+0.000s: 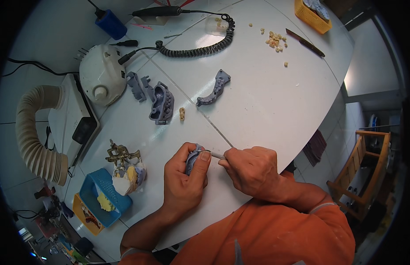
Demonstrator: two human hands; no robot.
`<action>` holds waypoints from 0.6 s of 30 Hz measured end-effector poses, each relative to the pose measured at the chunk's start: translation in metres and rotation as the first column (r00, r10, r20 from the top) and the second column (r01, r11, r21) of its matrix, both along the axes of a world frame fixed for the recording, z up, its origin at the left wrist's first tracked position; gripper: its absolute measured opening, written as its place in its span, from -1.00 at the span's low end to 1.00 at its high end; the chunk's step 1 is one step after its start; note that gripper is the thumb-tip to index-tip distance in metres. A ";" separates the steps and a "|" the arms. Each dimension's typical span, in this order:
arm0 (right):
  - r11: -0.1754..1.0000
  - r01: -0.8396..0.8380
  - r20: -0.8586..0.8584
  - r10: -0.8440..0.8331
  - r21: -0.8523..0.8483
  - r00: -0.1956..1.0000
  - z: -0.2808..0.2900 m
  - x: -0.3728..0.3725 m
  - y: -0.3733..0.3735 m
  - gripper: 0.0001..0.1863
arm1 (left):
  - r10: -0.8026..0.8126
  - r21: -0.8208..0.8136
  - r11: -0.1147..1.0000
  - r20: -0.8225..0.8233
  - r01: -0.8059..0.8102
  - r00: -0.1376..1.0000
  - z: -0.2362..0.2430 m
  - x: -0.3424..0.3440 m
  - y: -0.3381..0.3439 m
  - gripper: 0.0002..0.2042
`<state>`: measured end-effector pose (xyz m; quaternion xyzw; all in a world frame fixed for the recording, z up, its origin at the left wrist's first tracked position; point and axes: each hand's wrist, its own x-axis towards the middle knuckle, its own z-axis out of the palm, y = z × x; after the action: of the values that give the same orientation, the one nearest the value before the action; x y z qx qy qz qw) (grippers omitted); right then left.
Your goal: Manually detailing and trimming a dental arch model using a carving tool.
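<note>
My left hand (184,183) is closed around a small grey dental model (192,162), its thumb pressed along the near side. In my right hand (253,171) is a slim hand tool with a pale handle (218,155). The tool's front end meets the model beside my left thumb; the exact tip is hard to make out. Farther off on the table lie a curved grey model piece (215,89), a hollow grey dental model (162,104) and another grey model part (137,87). A small tooth-coloured bridge (182,114) lies next to the hollow model.
To the left stand a brass articulator with plaster (127,172), a blue basket (119,204), a white control unit (101,75) and a ribbed hose (30,132). A coiled cord (200,52), loose tooth crowns (275,40), a knife (305,43) and a yellow basket (309,17) occupy the far side.
</note>
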<state>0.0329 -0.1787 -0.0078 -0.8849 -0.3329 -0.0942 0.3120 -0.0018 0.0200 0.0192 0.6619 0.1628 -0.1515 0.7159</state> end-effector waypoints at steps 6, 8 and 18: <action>1.000 0.001 -0.005 -0.001 0.006 1.000 0.000 0.001 -0.001 -0.64 | 0.014 -0.053 0.999 0.005 -0.013 1.000 0.001 0.002 -0.002 -0.83; 1.000 0.000 -0.006 0.000 0.013 1.000 0.001 0.001 -0.001 -0.64 | -0.002 -0.064 0.998 0.008 0.003 1.000 0.002 0.002 -0.002 -0.85; 1.000 -0.004 -0.007 0.005 0.016 1.000 -0.001 0.000 -0.001 -0.64 | -0.014 -0.088 0.996 0.021 0.016 1.000 0.000 0.001 0.000 -0.86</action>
<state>0.0331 -0.1800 -0.0087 -0.8820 -0.3330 -0.0930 0.3202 -0.0009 0.0196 0.0196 0.6324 0.1436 -0.1573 0.7448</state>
